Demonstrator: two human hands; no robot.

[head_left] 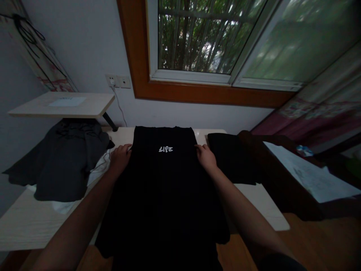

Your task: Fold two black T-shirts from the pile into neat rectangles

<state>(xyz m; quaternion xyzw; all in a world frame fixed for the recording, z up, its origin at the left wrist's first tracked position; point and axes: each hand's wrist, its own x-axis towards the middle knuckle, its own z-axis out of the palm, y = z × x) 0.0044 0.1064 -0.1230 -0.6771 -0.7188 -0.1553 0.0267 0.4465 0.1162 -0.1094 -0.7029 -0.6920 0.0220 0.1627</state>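
A black T-shirt (pixel 166 188) lies spread over the table (pixel 261 203), its near part hanging past the front edge. Small white lettering shows upside down near its far end. My left hand (pixel 121 155) pinches the shirt's left side, level with the lettering. On the opposite side, my right hand (pixel 207 156) is closed on the fabric edge between thumb and fingers. To the right of that hand sits a folded black cloth (pixel 232 160). A heap of dark grey clothing (pixel 67 158) is beyond my left forearm, with white fabric (pixel 100 163) poking out beside it.
A raised shelf (pixel 96 105) bearing a paper sheet (pixel 67 101) stands over the grey heap. Behind are a wall socket (pixel 118 81) with a plugged cable and a window (pixel 208 37). Right of the table, a dark brown piece of furniture (pixel 275 180) holds a large printed sheet (pixel 313 175).
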